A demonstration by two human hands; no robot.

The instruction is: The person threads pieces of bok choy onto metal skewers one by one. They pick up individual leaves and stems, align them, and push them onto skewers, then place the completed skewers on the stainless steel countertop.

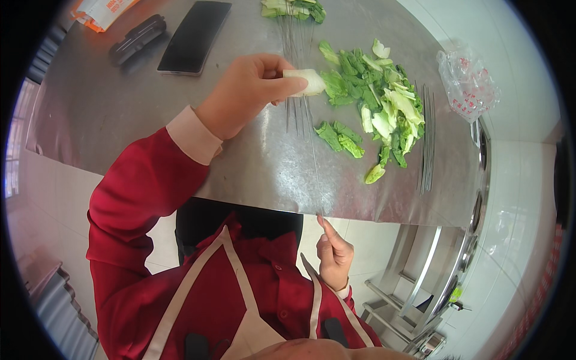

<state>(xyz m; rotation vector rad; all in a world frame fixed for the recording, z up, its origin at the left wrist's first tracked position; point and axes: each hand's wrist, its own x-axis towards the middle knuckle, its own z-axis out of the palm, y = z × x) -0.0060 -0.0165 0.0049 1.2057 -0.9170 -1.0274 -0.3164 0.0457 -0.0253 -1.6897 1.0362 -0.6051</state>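
Observation:
My left hand (252, 90) pinches a pale piece of leafy vegetable (308, 82) between thumb and fingers above the metal table. A long thin metal skewer (316, 173) runs from that piece down to the table's near edge, where my right hand (333, 252) holds its lower end. Under and beyond my left hand, several skewers (294, 40) lie on the table, their far ends at a bunch of skewered greens (292, 9). To the right lies a loose pile of cut green leaves (391, 108), with a few leaves (339, 138) apart from it.
A bundle of bare skewers (426, 139) lies right of the leaf pile. A clear plastic bag with red print (468, 85) is at the table's right edge. At the far left are a smartphone (194, 38), a black case-like object (138, 39) and an orange and white packet (104, 11).

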